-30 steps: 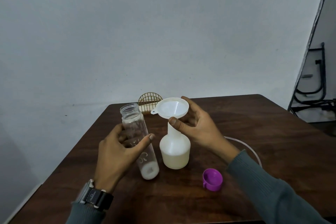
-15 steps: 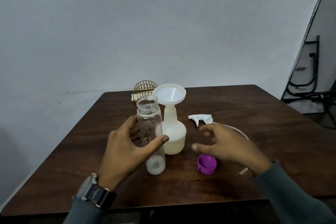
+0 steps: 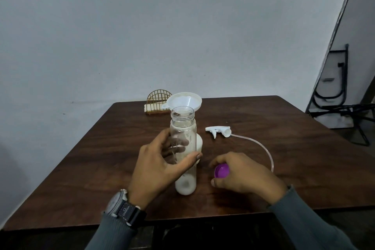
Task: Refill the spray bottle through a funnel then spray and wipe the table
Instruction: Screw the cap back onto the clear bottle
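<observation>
Spray bottle [image 3: 199, 141] upright mid-surface [image 3: 294, 128], white funnel [image 3: 185, 100] in neck, body mostly hidden behind clear bottle [image 3: 183, 128]. Left hand [image 3: 160, 166]: fingers wrapped round clear bottle, held upright. Right hand [image 3: 245, 174]: fingers curled round purple cap [image 3: 222, 171]. Trigger head [image 3: 218, 130] with tube [image 3: 261, 148] lies detached, right of spray bottle. Gold wire holder [image 3: 159, 100] at far edge.

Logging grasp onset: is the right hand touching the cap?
Touching. The head view shows the right hand curled round the cap, with its fingers covering the cap's far side and no gap visible.
</observation>
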